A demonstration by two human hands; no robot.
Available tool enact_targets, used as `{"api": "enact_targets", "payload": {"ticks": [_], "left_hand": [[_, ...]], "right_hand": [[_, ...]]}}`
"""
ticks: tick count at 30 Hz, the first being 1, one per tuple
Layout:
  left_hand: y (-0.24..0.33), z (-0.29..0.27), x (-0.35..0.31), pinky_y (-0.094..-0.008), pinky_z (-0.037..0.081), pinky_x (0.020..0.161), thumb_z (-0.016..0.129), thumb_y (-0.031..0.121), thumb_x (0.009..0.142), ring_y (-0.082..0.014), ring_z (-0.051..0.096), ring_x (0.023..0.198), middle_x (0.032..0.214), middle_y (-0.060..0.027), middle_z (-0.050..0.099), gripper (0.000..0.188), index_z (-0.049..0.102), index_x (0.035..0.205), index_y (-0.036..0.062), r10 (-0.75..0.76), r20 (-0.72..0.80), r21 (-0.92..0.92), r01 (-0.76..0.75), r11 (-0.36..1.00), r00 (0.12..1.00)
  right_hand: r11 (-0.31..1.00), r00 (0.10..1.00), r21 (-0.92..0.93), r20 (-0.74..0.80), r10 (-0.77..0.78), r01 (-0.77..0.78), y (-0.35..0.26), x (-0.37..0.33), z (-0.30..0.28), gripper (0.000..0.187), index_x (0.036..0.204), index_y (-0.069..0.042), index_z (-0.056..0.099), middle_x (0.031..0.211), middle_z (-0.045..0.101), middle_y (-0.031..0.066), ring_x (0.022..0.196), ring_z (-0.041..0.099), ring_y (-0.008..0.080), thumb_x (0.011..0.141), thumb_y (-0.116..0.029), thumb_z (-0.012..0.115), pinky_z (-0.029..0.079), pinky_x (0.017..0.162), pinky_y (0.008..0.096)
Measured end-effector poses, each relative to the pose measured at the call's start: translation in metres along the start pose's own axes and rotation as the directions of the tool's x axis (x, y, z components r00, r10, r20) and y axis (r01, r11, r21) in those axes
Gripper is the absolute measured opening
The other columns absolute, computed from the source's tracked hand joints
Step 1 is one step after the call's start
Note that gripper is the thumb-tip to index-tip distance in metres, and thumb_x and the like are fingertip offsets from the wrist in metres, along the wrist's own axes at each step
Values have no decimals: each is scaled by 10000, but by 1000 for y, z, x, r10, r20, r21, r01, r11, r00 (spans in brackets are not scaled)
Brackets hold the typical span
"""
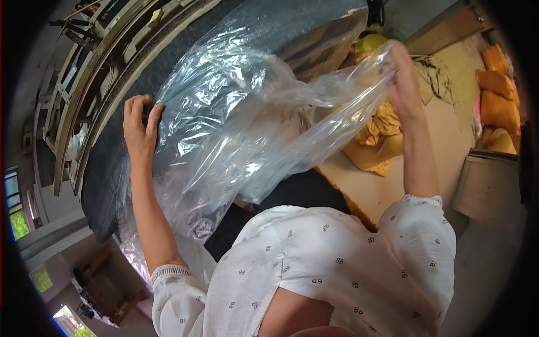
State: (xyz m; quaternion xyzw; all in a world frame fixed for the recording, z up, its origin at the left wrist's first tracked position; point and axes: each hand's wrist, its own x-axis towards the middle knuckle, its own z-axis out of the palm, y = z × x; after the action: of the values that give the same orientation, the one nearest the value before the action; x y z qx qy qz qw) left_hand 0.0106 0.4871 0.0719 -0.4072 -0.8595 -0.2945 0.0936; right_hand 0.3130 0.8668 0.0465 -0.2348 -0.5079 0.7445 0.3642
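A large crumpled sheet of clear plastic (224,112) spreads over the dark table surface and hangs down toward my lap. My right hand (403,84) is raised at the right, closed on one end of it, and the plastic stretches taut from there toward the middle. My left hand (140,126) rests at the sheet's left edge on the dark surface. Its fingers are bent and the thumb stands apart from them, beside the plastic, with nothing visible between them.
Curved wooden rails (92,73) run along the table's far left side. Mustard-yellow cloth (377,143) lies bunched on a pale surface at the right. Orange bundles (498,95) are stacked at the far right, above a wooden box (487,188). Olive cloth (435,78) lies behind my right hand.
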Motion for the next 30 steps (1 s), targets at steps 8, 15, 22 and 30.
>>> {"api": "enact_targets", "payload": {"ticks": [8,15,22,30], "left_hand": [[-24,-11,-19,-176,369,638,541,97,905,-42,434,719,767,30,460,79,515,875,29,-228,-97,-436,165,885,969],[-57,-93,-99,-158,323,617,604,71,856,-29,400,696,744,50,445,80,544,828,26,-391,-39,-242,370,897,920],[-134,-155,-178,-161,327,620,609,65,852,-36,393,665,718,48,463,98,548,791,18,-513,-172,-147,493,858,841],[-134,-130,-171,-155,292,573,604,111,873,-36,342,639,713,54,406,123,531,805,41,-509,-343,-70,519,852,790]], "right_hand": [[-8,579,-939,218,-785,343,-128,141,12,163,981,-69,568,910,586,49,794,565,180,901,-176,475,432,707,278],[-8,488,-550,748,-450,835,-36,97,124,274,1119,-89,557,1149,566,69,1054,524,280,884,-187,458,390,897,349],[-171,400,-395,916,-2,903,35,41,148,397,1234,-121,486,1317,437,84,1234,372,272,899,-335,472,329,975,422],[-115,460,-470,882,-103,875,21,89,194,460,974,-97,599,999,505,59,992,457,242,738,-487,659,356,838,344]]}}
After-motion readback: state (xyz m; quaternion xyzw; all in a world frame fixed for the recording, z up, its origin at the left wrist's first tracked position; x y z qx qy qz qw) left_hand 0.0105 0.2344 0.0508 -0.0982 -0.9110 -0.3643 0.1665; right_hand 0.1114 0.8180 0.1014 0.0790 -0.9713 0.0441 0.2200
